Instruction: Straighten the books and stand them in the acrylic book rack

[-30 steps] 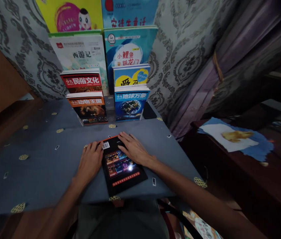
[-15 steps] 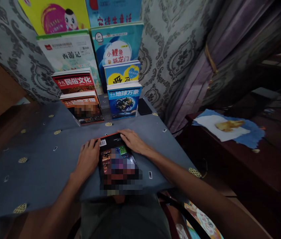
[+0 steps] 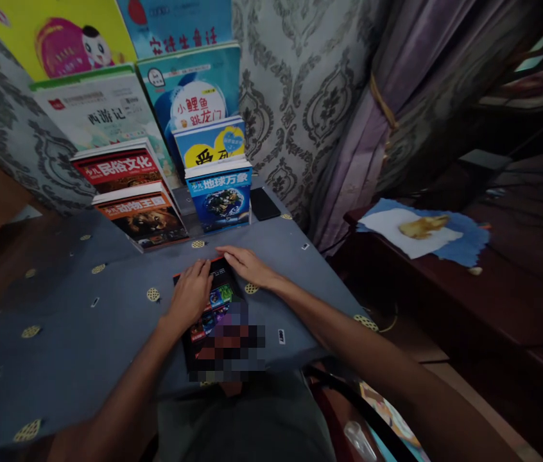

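A dark book point(image 3: 216, 314) with an orange edge lies back cover up on the blue-grey tablecloth point(image 3: 74, 321), near the table's front edge. My left hand point(image 3: 192, 295) rests flat on its upper left part, fingers spread. My right hand point(image 3: 247, 264) lies at the book's top right corner, fingers touching the far edge. Neither hand lifts the book. Part of the cover is blurred out.
Several children's books stand in a tiered rack point(image 3: 156, 147) against the patterned wall at the back, with a lion-cover book point(image 3: 144, 215) and an earth-cover book point(image 3: 218, 199) in front. A black phone point(image 3: 264, 203) lies beside them. A dark side table point(image 3: 445, 269) with blue and white cloth stands right.
My left hand has slid from beside the book onto its cover. My right hand has shifted to the top right corner. The view has turned to the right.
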Demonstrator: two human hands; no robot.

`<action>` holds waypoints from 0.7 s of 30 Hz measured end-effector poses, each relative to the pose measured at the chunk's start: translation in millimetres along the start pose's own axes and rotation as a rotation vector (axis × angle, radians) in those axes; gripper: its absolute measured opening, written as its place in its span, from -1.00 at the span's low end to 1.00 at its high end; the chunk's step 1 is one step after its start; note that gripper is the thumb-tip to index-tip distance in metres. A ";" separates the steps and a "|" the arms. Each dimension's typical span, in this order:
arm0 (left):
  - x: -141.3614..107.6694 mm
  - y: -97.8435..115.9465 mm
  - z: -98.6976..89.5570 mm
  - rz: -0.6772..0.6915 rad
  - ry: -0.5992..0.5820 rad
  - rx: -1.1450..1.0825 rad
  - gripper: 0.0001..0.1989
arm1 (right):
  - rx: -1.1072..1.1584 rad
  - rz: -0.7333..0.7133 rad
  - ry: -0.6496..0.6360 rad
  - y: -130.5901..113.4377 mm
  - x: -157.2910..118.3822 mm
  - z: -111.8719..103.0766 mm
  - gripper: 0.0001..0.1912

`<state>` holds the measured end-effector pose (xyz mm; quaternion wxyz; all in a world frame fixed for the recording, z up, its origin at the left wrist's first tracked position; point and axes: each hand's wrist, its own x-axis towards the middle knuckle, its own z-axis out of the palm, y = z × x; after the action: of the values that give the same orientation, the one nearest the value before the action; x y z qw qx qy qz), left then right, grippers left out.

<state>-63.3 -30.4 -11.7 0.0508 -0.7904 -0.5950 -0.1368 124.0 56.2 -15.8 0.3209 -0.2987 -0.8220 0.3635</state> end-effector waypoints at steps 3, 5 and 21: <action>8.4 2.5 5.5 0.028 0.037 -0.020 -0.64 | 0.021 0.021 0.024 -0.5 -1.1 -2.8 -0.59; 11.2 3.4 6.2 0.030 0.055 -0.006 -0.65 | 0.067 0.044 0.039 1.5 -1.9 -3.7 -0.60; 32.9 -5.2 -3.3 -0.133 0.142 -0.128 -0.68 | 0.519 0.402 -0.110 -6.4 -4.4 -2.9 -0.71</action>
<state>-60.4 0.8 0.1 0.0331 -0.7392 -0.6310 -0.2332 127.2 50.6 -10.7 0.2633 -0.3433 -0.6426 0.6324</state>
